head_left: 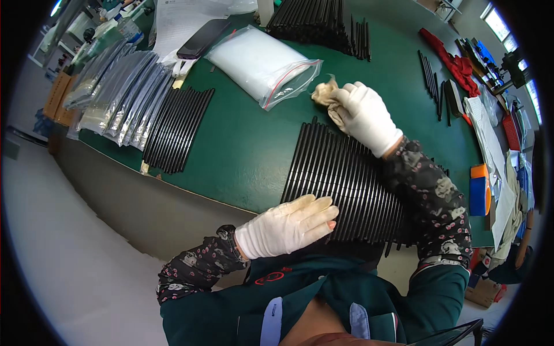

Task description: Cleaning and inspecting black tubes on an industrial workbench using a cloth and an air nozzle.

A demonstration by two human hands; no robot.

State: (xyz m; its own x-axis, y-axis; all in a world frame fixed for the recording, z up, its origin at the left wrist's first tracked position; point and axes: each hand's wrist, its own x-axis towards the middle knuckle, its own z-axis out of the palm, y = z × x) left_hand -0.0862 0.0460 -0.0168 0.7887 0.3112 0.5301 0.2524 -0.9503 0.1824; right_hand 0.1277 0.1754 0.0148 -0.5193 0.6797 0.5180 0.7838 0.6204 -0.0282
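Note:
A row of thin black rods [340, 173] lies side by side on the green table, close in front of me. My left hand [294, 225], in a white glove with one bare fingertip showing, rests flat across the rods' near left part, fingers stretched out. Near the far ends of the rods, my right hand [363, 115], also gloved, is closed on a crumpled beige cloth [325, 92]. Part of the row is hidden under my right forearm.
To the left lie another row of black rods [179, 130] and several clear-bagged bundles [124, 92]. Farther off are a zip bag [259, 63], a phone [203, 38] and a large rod pile [311, 23]. A red cloth [453, 62] and an orange-and-blue object [478, 190] sit at the right.

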